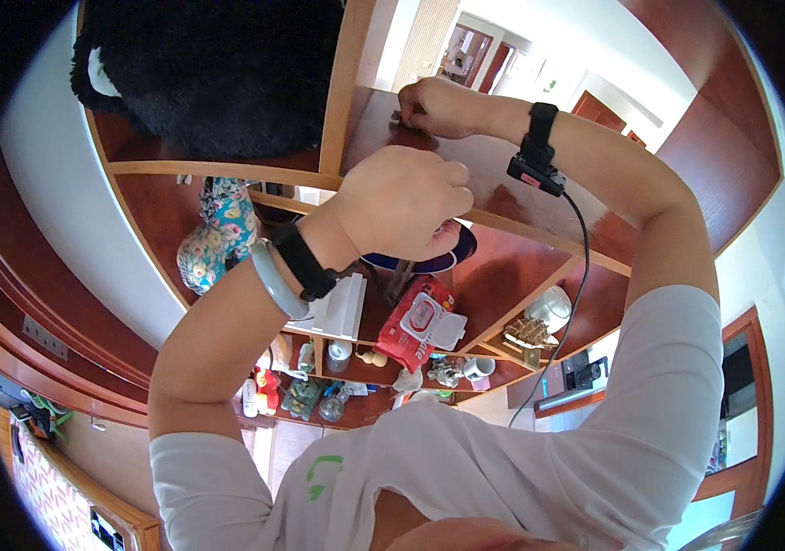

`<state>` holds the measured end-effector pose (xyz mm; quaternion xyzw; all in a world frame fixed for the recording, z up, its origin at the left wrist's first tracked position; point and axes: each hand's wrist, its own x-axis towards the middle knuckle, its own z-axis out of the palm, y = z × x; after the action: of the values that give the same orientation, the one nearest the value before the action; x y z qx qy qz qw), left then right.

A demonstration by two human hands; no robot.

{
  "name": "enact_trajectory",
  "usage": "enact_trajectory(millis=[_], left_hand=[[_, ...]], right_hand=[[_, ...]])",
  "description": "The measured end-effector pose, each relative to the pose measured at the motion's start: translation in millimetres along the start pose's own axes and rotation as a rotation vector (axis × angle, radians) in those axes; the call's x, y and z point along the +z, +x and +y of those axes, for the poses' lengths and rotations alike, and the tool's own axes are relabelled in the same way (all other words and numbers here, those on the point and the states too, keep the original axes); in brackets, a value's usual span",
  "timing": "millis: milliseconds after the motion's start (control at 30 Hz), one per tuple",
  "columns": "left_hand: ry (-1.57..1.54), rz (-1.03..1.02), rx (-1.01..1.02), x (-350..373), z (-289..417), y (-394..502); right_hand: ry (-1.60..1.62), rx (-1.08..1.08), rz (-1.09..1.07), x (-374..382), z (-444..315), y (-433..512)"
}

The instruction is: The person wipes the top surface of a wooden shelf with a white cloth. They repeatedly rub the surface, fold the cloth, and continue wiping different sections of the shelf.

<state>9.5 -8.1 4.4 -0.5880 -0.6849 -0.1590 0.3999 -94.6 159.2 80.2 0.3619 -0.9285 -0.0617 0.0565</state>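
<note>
My right hand [437, 109] is curled at the upper wooden shelf [468, 162], with a small brown object [396, 117] showing at its fingertips. What that object is cannot be made out. Closer to me, my left hand [406, 203] is bent into a loose fist over the front edge of the same shelf. Its palm side is hidden, so anything inside it cannot be seen. Below it, a dark blue plate [462, 242] and a dark narrow piece [400, 279] show on the lower shelf. A red pack of wipes [420, 324] lies there with its white lid raised.
A black plush thing [206, 76] fills the upper left compartment. Beneath it sits a flowered fabric item [220, 237]. A wooden ship model [529, 333], a white mug [478, 368] and a gourd [371, 358] stand lower down. A black cable [582, 268] hangs from my right wrist device.
</note>
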Motion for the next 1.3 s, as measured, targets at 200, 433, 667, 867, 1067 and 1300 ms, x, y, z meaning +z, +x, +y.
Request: enact_trajectory(millis=[200, 433, 667, 867, 1067, 1300], left_hand=[[0.011, -0.039, 0.012, -2, -1, -2], [-0.011, 0.029, 0.035, -2, -2, -1], [0.006, -0.079, -0.016, -8, 1, 1], [0.011, -0.029, -0.017, -5, 2, 4], [0.016, -0.051, -0.051, -5, 5, 5], [0.029, -0.072, -0.073, -5, 4, 5]], right_hand=[[-0.154, 0.075, 0.067, 8, 29, 41], [-0.673, 0.127, -0.149, 12, 55, 53], [-0.218, 0.200, -0.068, 8, 104, -46], [-0.142, 0.396, -0.057, 9, 121, -113], [-0.236, 0.383, -0.111, 21, 135, -68], [-0.014, 0.347, -0.239, -1, 75, -61]])
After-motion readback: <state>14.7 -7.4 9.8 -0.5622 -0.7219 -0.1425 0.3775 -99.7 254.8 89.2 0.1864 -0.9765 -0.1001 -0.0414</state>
